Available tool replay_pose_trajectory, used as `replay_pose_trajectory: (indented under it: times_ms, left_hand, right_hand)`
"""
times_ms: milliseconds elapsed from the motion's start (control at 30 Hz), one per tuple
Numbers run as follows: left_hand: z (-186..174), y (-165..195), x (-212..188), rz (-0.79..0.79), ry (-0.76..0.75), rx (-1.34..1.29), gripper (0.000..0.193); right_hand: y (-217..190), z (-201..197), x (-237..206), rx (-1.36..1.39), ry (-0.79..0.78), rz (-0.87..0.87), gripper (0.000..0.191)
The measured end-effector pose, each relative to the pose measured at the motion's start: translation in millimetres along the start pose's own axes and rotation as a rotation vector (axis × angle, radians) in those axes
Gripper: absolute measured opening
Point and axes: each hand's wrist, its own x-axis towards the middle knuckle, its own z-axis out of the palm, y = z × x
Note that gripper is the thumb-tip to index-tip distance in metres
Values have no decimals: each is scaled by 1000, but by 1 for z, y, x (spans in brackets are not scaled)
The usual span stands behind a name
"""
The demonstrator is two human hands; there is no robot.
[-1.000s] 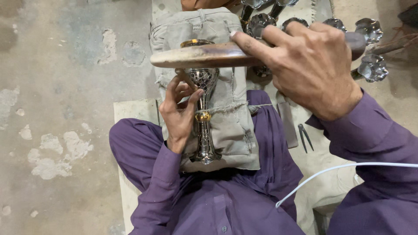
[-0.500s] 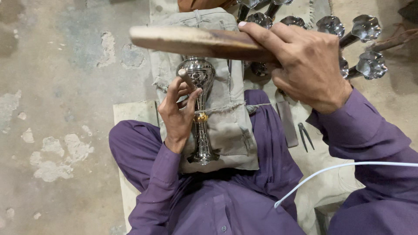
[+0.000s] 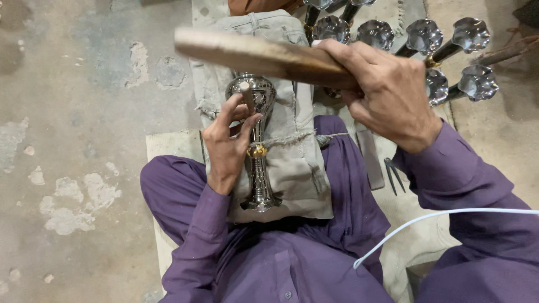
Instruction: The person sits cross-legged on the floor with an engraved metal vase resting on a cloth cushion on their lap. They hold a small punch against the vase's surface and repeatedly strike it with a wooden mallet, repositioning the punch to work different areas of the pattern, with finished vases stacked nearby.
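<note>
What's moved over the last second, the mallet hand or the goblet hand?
The right hand has lifted the wooden mallet up and away from the metal goblet, its head swinging further left. The left hand still holds a small punch against the goblet's bowl. Goblet and cloth pad lie as before.
</note>
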Motion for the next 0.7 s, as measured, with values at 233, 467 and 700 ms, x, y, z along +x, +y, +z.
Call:
replay_pose_trajectory:
  times_ms: [233, 467, 700]
  left_hand:
    - [-5, 3, 9, 20, -116, 74, 49]
    - [-7, 9, 15, 68, -159, 79, 53]
    - [-11, 16, 22, 85, -216, 129, 51]
  right_hand:
    - [12, 21, -29, 11, -36, 133, 53]
    - [14, 22, -56, 134, 51, 265, 53]
    - [19, 30, -65, -26, -240, 322, 61]
